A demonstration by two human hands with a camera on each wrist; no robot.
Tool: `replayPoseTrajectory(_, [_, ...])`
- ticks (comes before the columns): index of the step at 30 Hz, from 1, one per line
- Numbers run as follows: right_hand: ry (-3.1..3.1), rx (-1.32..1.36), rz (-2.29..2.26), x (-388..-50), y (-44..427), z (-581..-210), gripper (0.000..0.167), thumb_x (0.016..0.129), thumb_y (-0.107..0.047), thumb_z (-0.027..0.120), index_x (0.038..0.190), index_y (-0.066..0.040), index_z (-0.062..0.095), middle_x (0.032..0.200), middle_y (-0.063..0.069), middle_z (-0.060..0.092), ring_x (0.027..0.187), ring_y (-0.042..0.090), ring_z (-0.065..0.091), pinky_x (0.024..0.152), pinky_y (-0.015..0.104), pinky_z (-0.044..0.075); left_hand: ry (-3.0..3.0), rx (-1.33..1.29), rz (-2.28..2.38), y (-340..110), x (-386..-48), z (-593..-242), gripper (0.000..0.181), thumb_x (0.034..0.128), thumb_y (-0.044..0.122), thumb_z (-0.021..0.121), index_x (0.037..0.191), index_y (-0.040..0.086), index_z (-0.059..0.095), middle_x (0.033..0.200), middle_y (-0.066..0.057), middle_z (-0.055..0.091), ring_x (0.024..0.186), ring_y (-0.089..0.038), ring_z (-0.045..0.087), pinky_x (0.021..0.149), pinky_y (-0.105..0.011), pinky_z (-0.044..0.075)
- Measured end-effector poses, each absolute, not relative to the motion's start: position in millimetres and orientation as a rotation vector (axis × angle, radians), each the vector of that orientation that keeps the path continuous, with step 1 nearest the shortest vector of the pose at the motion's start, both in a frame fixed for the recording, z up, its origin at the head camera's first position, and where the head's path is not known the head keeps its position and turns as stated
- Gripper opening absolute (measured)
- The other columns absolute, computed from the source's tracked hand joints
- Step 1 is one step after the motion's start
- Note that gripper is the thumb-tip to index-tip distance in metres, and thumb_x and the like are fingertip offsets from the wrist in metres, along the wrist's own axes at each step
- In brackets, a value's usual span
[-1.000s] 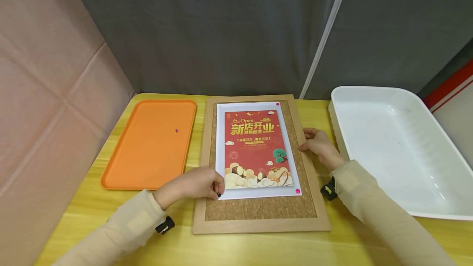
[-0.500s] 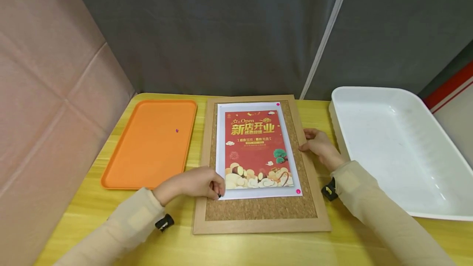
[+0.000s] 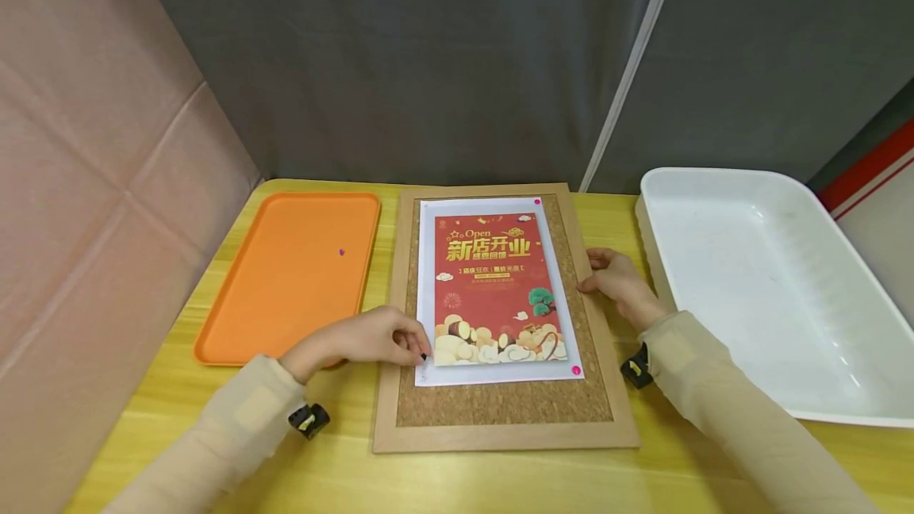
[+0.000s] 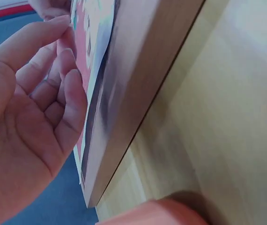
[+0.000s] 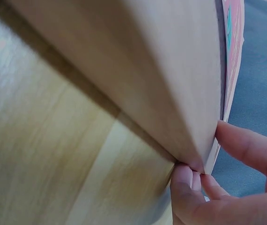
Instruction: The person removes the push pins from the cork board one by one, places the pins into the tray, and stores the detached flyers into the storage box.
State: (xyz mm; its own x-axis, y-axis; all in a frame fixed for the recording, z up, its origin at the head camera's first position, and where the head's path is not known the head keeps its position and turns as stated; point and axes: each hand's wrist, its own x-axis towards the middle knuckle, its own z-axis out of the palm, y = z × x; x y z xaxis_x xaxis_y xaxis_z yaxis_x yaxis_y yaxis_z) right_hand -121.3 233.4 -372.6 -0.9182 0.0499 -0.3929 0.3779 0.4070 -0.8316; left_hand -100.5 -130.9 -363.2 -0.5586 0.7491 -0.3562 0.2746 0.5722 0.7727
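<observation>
A red poster with a white border (image 3: 493, 284) lies on a wood-framed cork board (image 3: 500, 407). Round pink pins show at its upper right (image 3: 537, 201) and lower right (image 3: 576, 370) corners. My left hand (image 3: 371, 337) is over the board's left edge by the poster's lower left corner, thumb and forefinger pinching a tiny dark thing (image 3: 424, 356). In the left wrist view the hand's (image 4: 35, 93) other fingers curl loosely. My right hand (image 3: 620, 284) grips the frame's right side; in the right wrist view the thumb (image 5: 246, 145) touches its upper edge, fingers low against the side.
An orange tray (image 3: 286, 284) with a small purple piece (image 3: 341, 252) on it stands left of the board. To the right is a deep white tub (image 3: 771, 284). A grey curtain (image 3: 428, 62) hangs behind the yellow wooden table (image 3: 500, 482).
My left hand has moved a little up and left, off the poster's lower left corner, which now shows, and its fingers are less tightly curled. My right hand has stayed in place.
</observation>
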Motion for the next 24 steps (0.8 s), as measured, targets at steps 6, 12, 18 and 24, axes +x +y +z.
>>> replayPoseTrajectory(6, [2.368, 0.356, -1.512, -120.3, 234.0, -372.4, 0.070, 0.082, 0.008, 0.059, 0.143, 0.014, 0.024, 0.138, 0.032, 0.038, 0.113, 0.029, 0.048, 0.070, 0.011, 0.042, 2.207, 0.801, 0.916, -141.1, -112.2, -360.7, 0.013, 0.0879, 0.016, 0.066, 0.097, 0.008, 0.071, 0.087, -0.002, 0.070, 0.079, -0.008, 0.060, 0.073, -0.021, 0.051])
replayPoseTrajectory(12, [2.370, 0.345, -1.512, -120.3, 234.2, -372.0, 0.071, 0.081, 0.008, 0.058, 0.143, 0.014, 0.024, 0.138, 0.032, 0.038, 0.113, 0.029, 0.048, 0.071, 0.012, 0.043, 2.363, 0.664, 0.996, -160.6, -127.7, -362.4, 0.017, 0.0902, 0.014, 0.064, 0.102, 0.004, 0.070, 0.093, -0.008, 0.071, 0.082, -0.013, 0.061, 0.071, -0.023, 0.049])
replayPoseTrajectory(18, [2.364, 0.351, -1.529, -121.4, 234.6, -372.9, 0.070, 0.081, 0.009, 0.058, 0.143, 0.014, 0.025, 0.138, 0.032, 0.039, 0.110, 0.026, 0.048, 0.070, 0.011, 0.042, 2.486, 0.415, 1.114, -180.1, -139.6, -362.5, 0.027, 0.0936, 0.016, 0.060, 0.112, -0.003, 0.065, 0.102, -0.020, 0.068, 0.090, -0.024, 0.063, 0.076, -0.030, 0.051])
replayPoseTrajectory(24, [2.362, 0.358, -1.539, -121.3, 234.2, -373.6, 0.071, 0.081, 0.010, 0.058, 0.143, 0.014, 0.025, 0.137, 0.032, 0.039, 0.110, 0.026, 0.048, 0.069, 0.010, 0.042, 2.585, 0.305, 1.137, -194.1, -147.2, -366.2, 0.030, 0.0946, 0.013, 0.058, 0.118, -0.005, 0.062, 0.108, -0.024, 0.067, 0.093, -0.026, 0.063, 0.075, -0.027, 0.051])
